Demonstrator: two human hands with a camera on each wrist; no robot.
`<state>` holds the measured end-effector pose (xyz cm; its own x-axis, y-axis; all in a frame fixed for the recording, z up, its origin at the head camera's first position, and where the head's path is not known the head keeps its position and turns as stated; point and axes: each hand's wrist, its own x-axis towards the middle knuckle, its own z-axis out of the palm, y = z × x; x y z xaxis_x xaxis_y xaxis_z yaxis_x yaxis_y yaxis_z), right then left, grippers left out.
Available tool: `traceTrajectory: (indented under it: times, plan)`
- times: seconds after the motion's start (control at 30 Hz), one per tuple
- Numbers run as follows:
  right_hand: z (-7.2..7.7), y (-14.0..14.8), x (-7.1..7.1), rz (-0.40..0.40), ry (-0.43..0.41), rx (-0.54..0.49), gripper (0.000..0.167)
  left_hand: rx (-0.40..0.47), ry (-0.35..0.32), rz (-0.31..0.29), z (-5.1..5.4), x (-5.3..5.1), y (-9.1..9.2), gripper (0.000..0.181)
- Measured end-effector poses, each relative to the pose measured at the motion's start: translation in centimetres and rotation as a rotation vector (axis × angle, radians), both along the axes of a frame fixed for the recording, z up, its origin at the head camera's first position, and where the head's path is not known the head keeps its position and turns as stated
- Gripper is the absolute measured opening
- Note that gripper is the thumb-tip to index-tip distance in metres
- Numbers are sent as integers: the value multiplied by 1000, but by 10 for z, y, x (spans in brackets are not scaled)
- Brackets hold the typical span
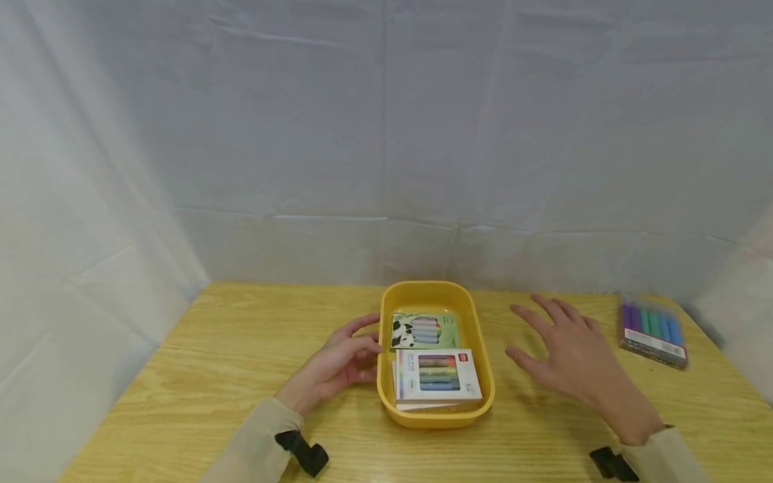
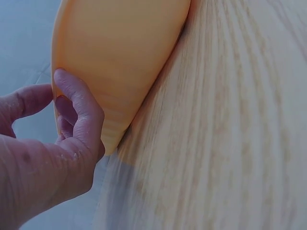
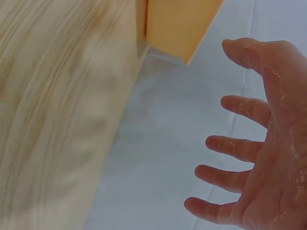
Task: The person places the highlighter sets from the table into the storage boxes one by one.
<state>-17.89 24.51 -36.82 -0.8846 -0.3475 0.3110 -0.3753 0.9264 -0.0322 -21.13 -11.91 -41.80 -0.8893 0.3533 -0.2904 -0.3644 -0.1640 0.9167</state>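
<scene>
A yellow basket [image 1: 436, 420] stands on the table, holding a green panda-print box [image 1: 443, 330] and, nearer the front, a white box of coloured sticks [image 1: 470, 376] lying on other flat packs. My left hand [image 1: 338, 369] is at the basket's left side; in the left wrist view its thumb and curled fingers [image 2: 79, 103] pinch the rim of the basket [image 2: 120, 48]. To the right of the basket, my right hand [image 1: 570, 355] hovers with spread fingers, touching nothing. The right wrist view shows that hand [image 3: 268, 158] apart from the basket [image 3: 177, 24].
A clear pack of purple, green and blue markers [image 1: 653, 332] lies near the back right edge of the wooden table [image 1: 229, 376]. Pale sheeting [image 1: 302, 147] hangs behind the table and at both sides.
</scene>
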Motion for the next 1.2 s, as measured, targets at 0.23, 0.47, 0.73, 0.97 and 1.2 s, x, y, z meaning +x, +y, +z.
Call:
traceTrajectory:
  times: [0.23, 0.47, 0.73, 0.97, 1.2]
  plan:
    - [-5, 13, -2, -35, -3, -6, 68, 7, 3, 2, -1, -1, 0, 69]
    - [-7, 25, -1, -79, -11, -30, 69, 0, 10, -2, -1, -1, 0, 69]
    - [-7, 37, -2, -109, -48, -42, 74, -7, 12, 6, -2, 0, 2, 67]
    - [-9, 49, -5, -124, -37, -46, 74, -11, 16, 4, -1, -1, 2, 68]
    - [-11, 62, -8, -140, -71, -54, 77, -12, 11, 8, -2, -2, 3, 68]
